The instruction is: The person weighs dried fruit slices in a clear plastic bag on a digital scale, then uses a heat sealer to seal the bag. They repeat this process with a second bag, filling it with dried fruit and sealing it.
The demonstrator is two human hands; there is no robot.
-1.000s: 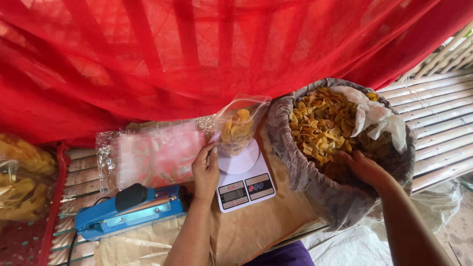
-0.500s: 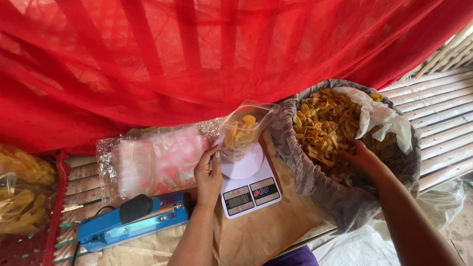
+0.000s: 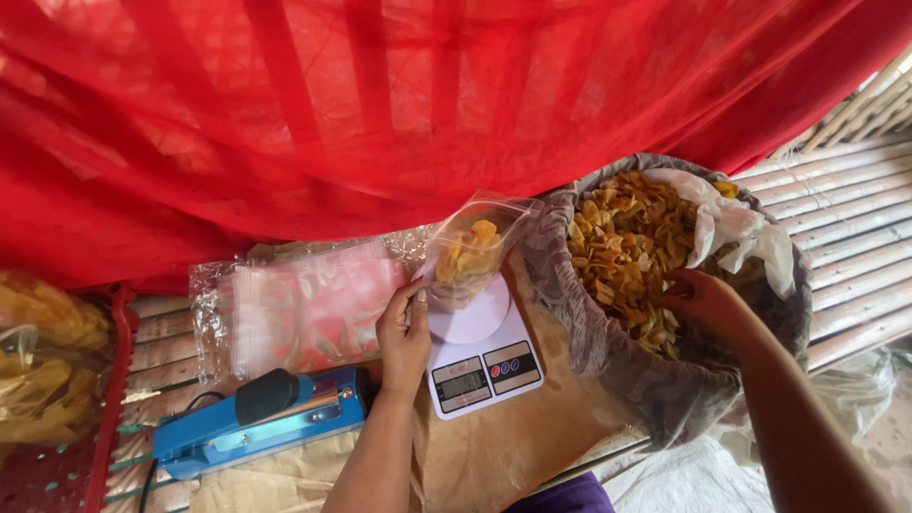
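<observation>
Since the earlier frames your right hand (image 3: 708,306) has gone deeper into the chips and its arm now covers more of the sack's near rim, while your left hand (image 3: 406,334) has stayed where it was on the bag. Far left, a clear bag of yellow chips (image 3: 43,380) sits behind a red basket edge (image 3: 112,380), well apart from the work. Next, the blue heat sealer (image 3: 256,427) lies just beside your left wrist, cord trailing off the near side; an elbow swing back could snag it. Behind it a stack of empty clear bags (image 3: 304,309) lies flat, slippery, near the scale. Your left hand pinches the side of the open clear bag (image 3: 470,252) with fingers pressed together, thumb side on the plastic. The bag stands on the white scale (image 3: 480,351), tilted toward the sack and partly filled. Risk: the grip is one-sided and the mouth sags, so I judge a dropped handful could miss, spill on the platform or tip the bag off. Pressing down with that hand would also skew the reading. Right hand is curled into the chips (image 3: 627,247) in the grey cloth sack (image 3: 608,370); can't tell whether it grips any. The white plastic liner (image 3: 736,228) flops over the far rim, and the sack rim stands between that hand and the bag. Red netting (image 3: 427,104) hangs low behind everything.
</observation>
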